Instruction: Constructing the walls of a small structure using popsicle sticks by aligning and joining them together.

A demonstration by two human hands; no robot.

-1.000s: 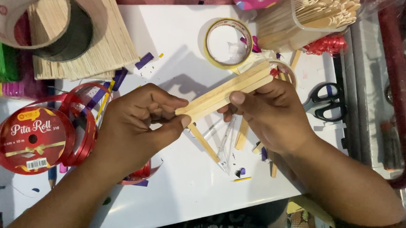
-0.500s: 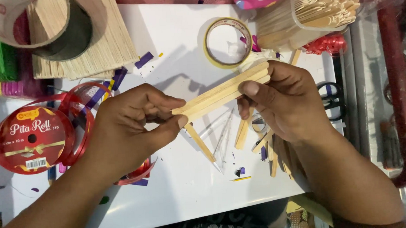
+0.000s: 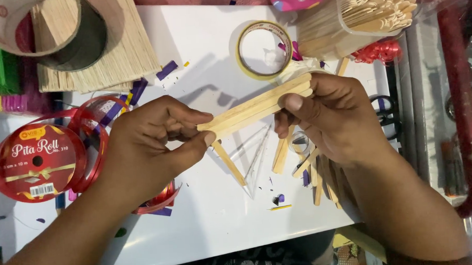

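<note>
I see a small stack of flat wooden craft sticks (image 3: pixel 256 108) held above the white tabletop (image 3: pixel 207 217), tilted so its right end sits higher. My left hand (image 3: pixel 153 146) pinches the lower left end between thumb and fingers, and my right hand (image 3: pixel 329 119) is clamped on the upper right end, thumb on the near edge. I cannot tell how many sticks are in the stack, since they lie face to face and the right palm covers their far end.

Under the stack, loose sticks (image 3: pixel 300 164) lie scattered on the table, several partly hidden beneath my right hand and wrist. One lone stick (image 3: pixel 229 163) lies slanted just below the left thumb. A clear thin strip beside it is hard to make out.

Just beyond the stack lies a roll of yellowish tape (image 3: pixel 267 49). At upper right, a clear tub of more sticks (image 3: pixel 357 18) is cut off by the frame edge. Black scissors (image 3: pixel 384 114) show only in part behind the right hand. On the left sits a red ribbon spool (image 3: pixel 35 160), with loose red ribbon curling under my left wrist. A bamboo mat (image 3: pixel 123 53) lies at upper left beneath a wide tape roll (image 3: pixel 49 29), itself cropped at the top
</note>
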